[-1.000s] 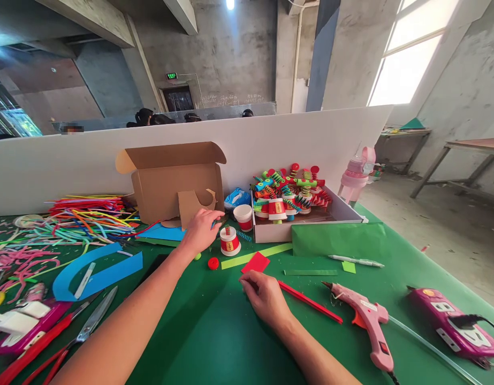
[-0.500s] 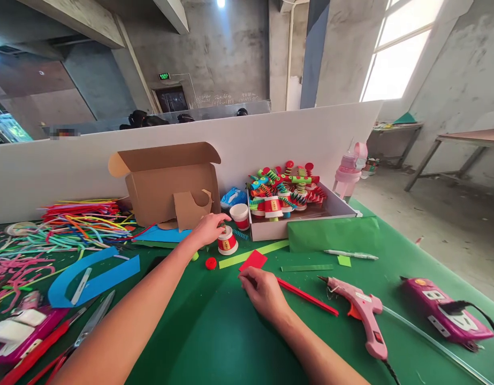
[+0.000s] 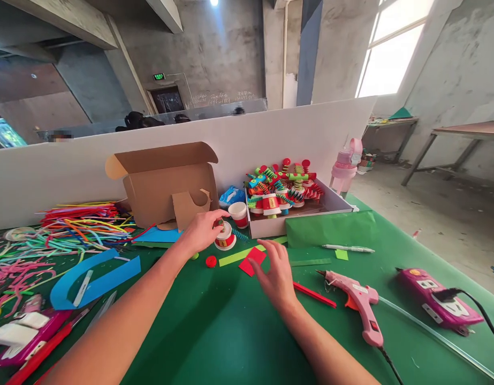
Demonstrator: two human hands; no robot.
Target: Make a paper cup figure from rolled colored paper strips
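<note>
My left hand point(image 3: 204, 230) is closed at the top of an upside-down red-and-white paper cup point(image 3: 225, 240), its fingertips pinching the small coil on the cup's base. The coil is mostly hidden by the fingers, and the cup leans slightly. Above the green table point(image 3: 230, 321), my right hand point(image 3: 276, 270) is open, thumb and fingers apart, beside a red paper square point(image 3: 252, 261). A second paper cup point(image 3: 238, 213) stands upright just behind the first. Close by lie a teal coil point(image 3: 241, 235), a red disc point(image 3: 211, 261) and a light green paper strip point(image 3: 234, 257).
Behind, a shallow box point(image 3: 266, 229) holds several cup figures with coiled limbs. A pink glue gun point(image 3: 361, 299) and power strip point(image 3: 437, 302) lie at right. Pipe cleaners point(image 3: 86, 222), a blue paper strip point(image 3: 62, 291) and scissors point(image 3: 102, 310) are left; a cardboard box point(image 3: 170, 187) stands behind.
My left hand reached right to the upside-down cup, took hold at its top and tipped it slightly. My right hand rose from the table, and its fingers opened.
</note>
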